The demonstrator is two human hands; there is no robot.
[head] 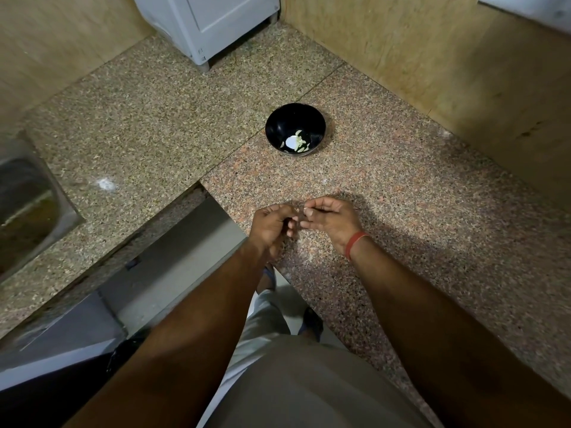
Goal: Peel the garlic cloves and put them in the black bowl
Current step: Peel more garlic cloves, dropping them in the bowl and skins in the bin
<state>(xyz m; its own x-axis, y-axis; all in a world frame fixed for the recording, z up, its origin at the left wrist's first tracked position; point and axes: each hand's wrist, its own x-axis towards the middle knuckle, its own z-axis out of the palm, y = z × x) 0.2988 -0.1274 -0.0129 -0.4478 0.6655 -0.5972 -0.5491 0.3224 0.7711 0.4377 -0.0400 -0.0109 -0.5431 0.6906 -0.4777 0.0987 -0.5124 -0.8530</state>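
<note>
- At far left, a steel sink (29, 208) was set into the speckled stone counter (148, 140), only part of it in view.
- Further back, a white appliance (210, 23) stood against the wall on the counter's rear edge.
- Left hand (270, 228): held over the counter's near edge, fingers curled inward, tips meeting those of the other hand around a small garlic clove (299, 213) (largely hidden, so its peel could not be judged).
- Black bowl (295, 128): upright on the counter, well beyond both hands, apart from them; it held a few pale peeled cloves (301, 143) lying at the bottom, beside a bright glare spot.
- Right hand (335, 222): just beside the left, fingers curled, thumb and fingertips pinching the same clove; a red band (355, 244) circled its wrist.
- At right, a tan wall panel (448, 72) rose behind the counter.
- Below the hands, the person's light trousers (309, 381) and a dark shoe (313, 324) showed.
</note>
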